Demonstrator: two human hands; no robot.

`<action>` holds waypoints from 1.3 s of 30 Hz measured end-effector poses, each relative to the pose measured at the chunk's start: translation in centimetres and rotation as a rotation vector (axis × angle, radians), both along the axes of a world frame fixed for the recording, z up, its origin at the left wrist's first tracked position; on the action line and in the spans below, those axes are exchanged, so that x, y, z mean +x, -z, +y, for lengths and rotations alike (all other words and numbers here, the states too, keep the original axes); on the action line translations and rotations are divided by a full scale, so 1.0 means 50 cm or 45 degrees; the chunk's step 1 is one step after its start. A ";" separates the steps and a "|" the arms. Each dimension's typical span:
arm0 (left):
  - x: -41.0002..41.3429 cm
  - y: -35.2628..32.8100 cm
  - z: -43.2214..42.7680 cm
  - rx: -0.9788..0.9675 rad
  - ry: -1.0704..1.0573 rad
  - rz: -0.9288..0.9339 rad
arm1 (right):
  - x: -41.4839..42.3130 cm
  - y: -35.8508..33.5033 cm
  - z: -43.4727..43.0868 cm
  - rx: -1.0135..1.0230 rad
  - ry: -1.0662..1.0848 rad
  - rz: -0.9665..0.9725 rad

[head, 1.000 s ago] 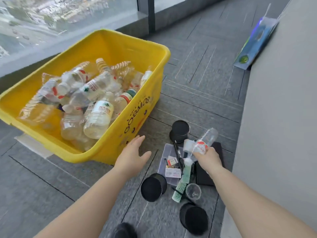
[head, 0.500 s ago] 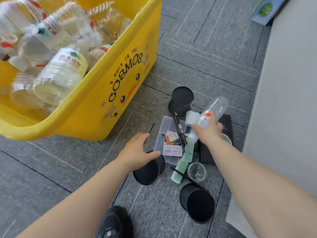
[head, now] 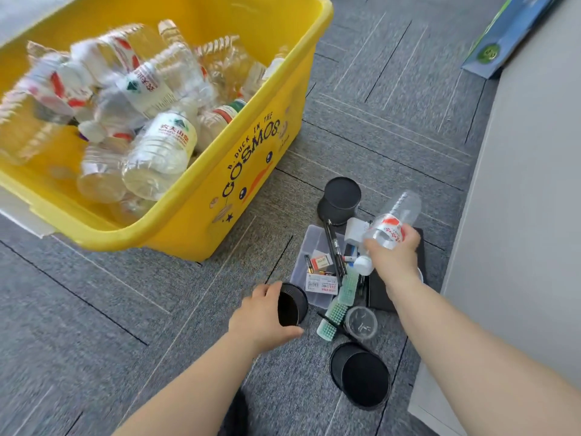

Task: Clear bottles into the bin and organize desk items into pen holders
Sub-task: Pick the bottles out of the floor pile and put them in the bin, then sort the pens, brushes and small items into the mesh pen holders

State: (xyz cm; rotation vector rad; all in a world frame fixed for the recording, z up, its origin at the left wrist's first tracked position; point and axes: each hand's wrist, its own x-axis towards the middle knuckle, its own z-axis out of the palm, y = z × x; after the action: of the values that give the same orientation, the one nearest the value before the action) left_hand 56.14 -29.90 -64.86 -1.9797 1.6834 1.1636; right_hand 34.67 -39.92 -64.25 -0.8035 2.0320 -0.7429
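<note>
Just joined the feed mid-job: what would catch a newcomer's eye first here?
The big yellow plastic bin at upper left, heaped with clear plastic bottles, dominates the view. At right, the right hand holds a clear plastic bottle with a red-and-white label above a clutter of stationery on the grey carpet. Below centre, the left hand curls round a black cylindrical pen holder lying on its side.

The yellow bin point(head: 188, 221) is cut off at the left edge; its leftmost bottles point(head: 47, 86) are blurred. The left hand point(head: 261, 319) hides part of one pen holder point(head: 295, 302).
</note>
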 end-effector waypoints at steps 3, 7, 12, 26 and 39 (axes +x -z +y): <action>-0.007 0.003 0.006 -0.052 0.034 -0.098 | 0.039 -0.065 -0.038 -0.153 0.160 -0.408; -0.011 -0.007 -0.001 -0.034 0.036 -0.128 | 0.112 -0.212 -0.131 -0.381 -0.027 -0.832; -0.006 -0.006 -0.018 -0.102 -0.153 -0.062 | 0.199 -0.393 -0.208 -0.488 -0.502 -0.930; 0.018 0.008 -0.029 -0.284 0.013 -0.108 | 0.138 -0.202 -0.092 -0.059 -0.505 -0.520; 0.067 -0.014 -0.057 -0.549 -0.933 0.515 | 0.068 -0.029 0.045 0.477 -0.790 -0.254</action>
State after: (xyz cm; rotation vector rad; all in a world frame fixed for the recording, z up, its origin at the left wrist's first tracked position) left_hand 59.47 -32.75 -64.16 -2.9507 1.4961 1.6251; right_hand 38.10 -37.66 -62.80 -1.0125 1.5444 -0.0807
